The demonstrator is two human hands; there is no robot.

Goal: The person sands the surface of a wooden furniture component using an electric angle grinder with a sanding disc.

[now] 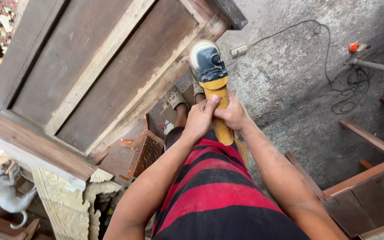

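We grip one yellow-bodied angle grinder (pixel 214 84) with both hands: our left hand (pixel 199 119) is wrapped around its handle from the 9 o'clock side, our right hand (pixel 232 114) is closed on it from 3 o'clock. The tool points toward 12 o'clock, and its single round sanding disc (pixel 199 49) meets the edge of one large panelled wooden door (pixel 98 66) that fills the view from 9 to 12 o'clock. Two sandalled feet (pixel 184 94) stand on the concrete floor (pixel 290 89) just below the disc. At 1 o'clock lies one white power strip (pixel 239 50), with one black cable (pixel 334 80) trailing off toward 3 o'clock. At 7 o'clock we see one carved pale panel (pixel 63 200), and at 8 o'clock one small grey animal figure (pixel 3 189).
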